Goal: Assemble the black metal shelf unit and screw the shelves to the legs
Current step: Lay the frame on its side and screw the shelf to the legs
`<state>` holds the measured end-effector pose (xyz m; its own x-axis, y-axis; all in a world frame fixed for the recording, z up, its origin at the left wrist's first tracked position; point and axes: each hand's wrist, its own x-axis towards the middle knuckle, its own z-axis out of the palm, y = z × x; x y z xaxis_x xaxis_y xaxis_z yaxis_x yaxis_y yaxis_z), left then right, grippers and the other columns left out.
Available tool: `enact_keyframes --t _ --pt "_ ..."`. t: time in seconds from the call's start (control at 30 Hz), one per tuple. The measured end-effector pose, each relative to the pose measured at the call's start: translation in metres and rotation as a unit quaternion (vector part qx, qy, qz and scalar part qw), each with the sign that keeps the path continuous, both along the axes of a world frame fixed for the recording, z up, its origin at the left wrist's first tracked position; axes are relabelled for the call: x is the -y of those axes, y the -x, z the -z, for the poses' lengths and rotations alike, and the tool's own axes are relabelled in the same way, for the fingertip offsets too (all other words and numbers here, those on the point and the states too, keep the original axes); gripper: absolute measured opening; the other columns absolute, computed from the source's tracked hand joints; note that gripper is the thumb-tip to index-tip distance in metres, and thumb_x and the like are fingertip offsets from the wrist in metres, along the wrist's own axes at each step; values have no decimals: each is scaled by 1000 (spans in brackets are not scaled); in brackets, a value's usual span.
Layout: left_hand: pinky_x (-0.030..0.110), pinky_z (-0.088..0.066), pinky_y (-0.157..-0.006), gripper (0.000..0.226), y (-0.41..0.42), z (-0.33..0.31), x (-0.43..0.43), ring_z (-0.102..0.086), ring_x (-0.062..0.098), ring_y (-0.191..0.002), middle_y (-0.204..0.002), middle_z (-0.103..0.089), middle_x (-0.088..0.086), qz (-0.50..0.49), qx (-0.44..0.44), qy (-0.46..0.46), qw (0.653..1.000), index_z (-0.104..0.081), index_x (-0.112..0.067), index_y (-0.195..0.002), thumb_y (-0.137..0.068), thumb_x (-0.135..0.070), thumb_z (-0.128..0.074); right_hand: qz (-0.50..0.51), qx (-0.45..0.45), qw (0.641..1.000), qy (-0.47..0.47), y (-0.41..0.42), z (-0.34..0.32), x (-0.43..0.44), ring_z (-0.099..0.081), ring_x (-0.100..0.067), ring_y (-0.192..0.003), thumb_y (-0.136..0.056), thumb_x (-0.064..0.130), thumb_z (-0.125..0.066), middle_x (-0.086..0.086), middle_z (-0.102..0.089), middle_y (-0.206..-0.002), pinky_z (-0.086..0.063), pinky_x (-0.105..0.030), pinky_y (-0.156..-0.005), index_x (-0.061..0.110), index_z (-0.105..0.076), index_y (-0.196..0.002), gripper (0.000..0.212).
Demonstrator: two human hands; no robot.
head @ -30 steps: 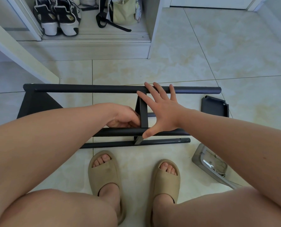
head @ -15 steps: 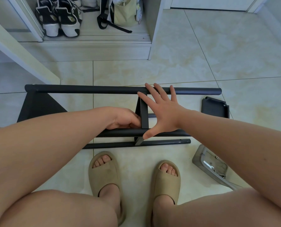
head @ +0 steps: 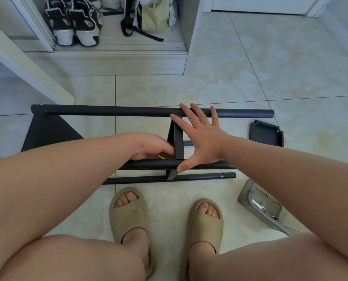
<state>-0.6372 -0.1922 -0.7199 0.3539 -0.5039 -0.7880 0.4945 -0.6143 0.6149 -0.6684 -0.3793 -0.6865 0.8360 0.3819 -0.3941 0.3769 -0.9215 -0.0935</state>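
Note:
The black shelf unit lies on its side on the tiled floor. Its far leg [head: 112,110] runs left to right, with a near leg [head: 148,164] and a lower leg [head: 199,177] closer to me. A shelf [head: 178,144] stands edge-on between the legs, and another shelf [head: 47,132] is at the left end. My right hand [head: 203,138] lies flat against the middle shelf, fingers spread to the far leg, thumb on the near leg. My left hand [head: 153,147] is curled on the shelf's other side; whatever it holds is hidden.
A loose black shelf [head: 266,134] lies on the floor to the right. A grey tray [head: 258,205] with screws and a small wrench sits near my right knee. My sandalled feet are just below the legs. Sneakers [head: 73,21] and a bag [head: 153,15] sit in a cabinet ahead.

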Motion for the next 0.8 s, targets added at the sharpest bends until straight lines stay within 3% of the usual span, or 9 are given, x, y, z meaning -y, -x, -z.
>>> enact_keyframes --t 0.07,0.17,0.33,0.5,0.57,0.63,0.8 --pt "37 -47 -97 19 1 -1 1 -63 26 -100 -109 -68 13 9 -1 -2 1000 -69 -6 -110 -95 -10 -58 -1 0 1000 0 0 0 0 33 -27 -149 -48 103 -49 3 35 -162 20 -69 -113 39 23 -155 144" --pt "32 -48 -90 14 0 -2 -1 -62 23 -95 -99 -69 10 16 -4 4 1000 -70 -10 -97 -94 -6 -57 0 -1 1000 -3 0 0 0 33 -27 -149 -47 103 -47 3 35 -163 20 -69 -113 39 23 -155 144" --pt "29 -51 -88 20 0 0 -2 -63 22 -96 -103 -68 12 -2 -19 36 999 -68 -8 -99 -91 3 -54 0 -1 1000 -4 0 0 0 34 -26 -149 -48 103 -49 4 35 -162 21 -68 -113 39 23 -155 144" --pt "42 -46 -105 25 -2 0 -4 -61 24 -103 -114 -68 16 -12 -41 38 998 -67 -7 -112 -92 -2 -54 -1 2 1000 -3 0 0 0 34 -27 -149 -48 103 -48 3 34 -162 21 -68 -113 39 23 -156 144" --pt "40 -51 -93 29 -3 0 -4 -63 22 -99 -110 -70 12 6 -40 24 999 -67 -10 -121 -95 -12 -56 0 1 1000 -2 0 0 0 34 -27 -149 -46 104 -46 3 34 -162 21 -68 -113 39 23 -155 145" --pt "36 -54 -80 24 -3 -1 -3 -65 19 -90 -99 -72 5 18 -30 4 999 -69 -14 -116 -95 -19 -59 0 2 1000 -1 0 0 0 33 -27 -149 -45 104 -44 3 34 -162 20 -69 -113 39 23 -155 145" --pt "30 -53 -68 13 -1 -2 -2 -64 17 -72 -81 -70 5 14 -22 3 1000 -72 -12 -97 -93 -10 -60 0 2 1000 -1 0 0 0 33 -27 -149 -43 105 -41 3 34 -162 21 -68 -113 39 23 -156 145"
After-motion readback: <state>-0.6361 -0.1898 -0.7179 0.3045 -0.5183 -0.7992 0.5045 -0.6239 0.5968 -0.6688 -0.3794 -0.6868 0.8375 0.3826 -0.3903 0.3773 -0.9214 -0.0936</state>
